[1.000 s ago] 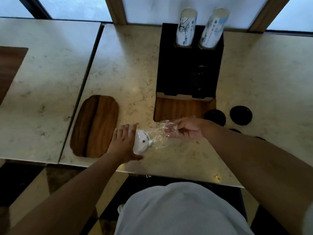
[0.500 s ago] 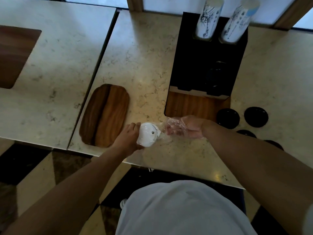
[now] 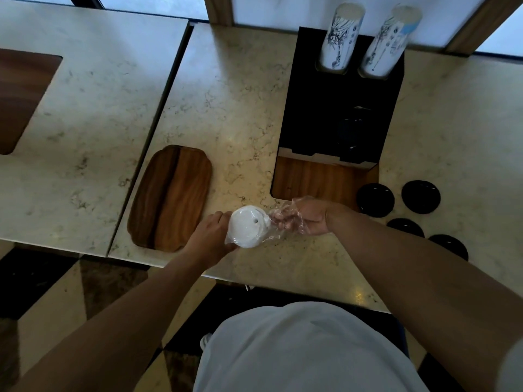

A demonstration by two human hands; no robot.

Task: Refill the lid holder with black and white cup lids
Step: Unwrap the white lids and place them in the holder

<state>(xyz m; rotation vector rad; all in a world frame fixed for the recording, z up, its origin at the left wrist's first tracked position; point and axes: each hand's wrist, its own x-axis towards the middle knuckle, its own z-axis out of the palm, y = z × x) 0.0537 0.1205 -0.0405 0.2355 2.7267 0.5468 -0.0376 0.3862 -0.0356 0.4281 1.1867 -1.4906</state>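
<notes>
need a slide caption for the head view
Left hand holds white lids while right hand pulls off the plastic sleeve, black lids and holder beside them.

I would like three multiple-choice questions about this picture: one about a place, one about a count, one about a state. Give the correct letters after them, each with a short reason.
1. Where does the wooden tray lie?
A. left of the hands
B. inside the black holder
C. on the floor

2. How many loose black lids lie on the counter, right of the holder?
A. one
B. four
C. seven

3. How is the stack of white lids now?
A. lying bare on the tray
B. held by the left hand, with the clear plastic sleeve gripped in the right hand
C. standing in the holder

Answers: 1 A, the tray lies beyond the left hand; 2 B, four dark discs show; 3 B, both hands grip it.
</notes>
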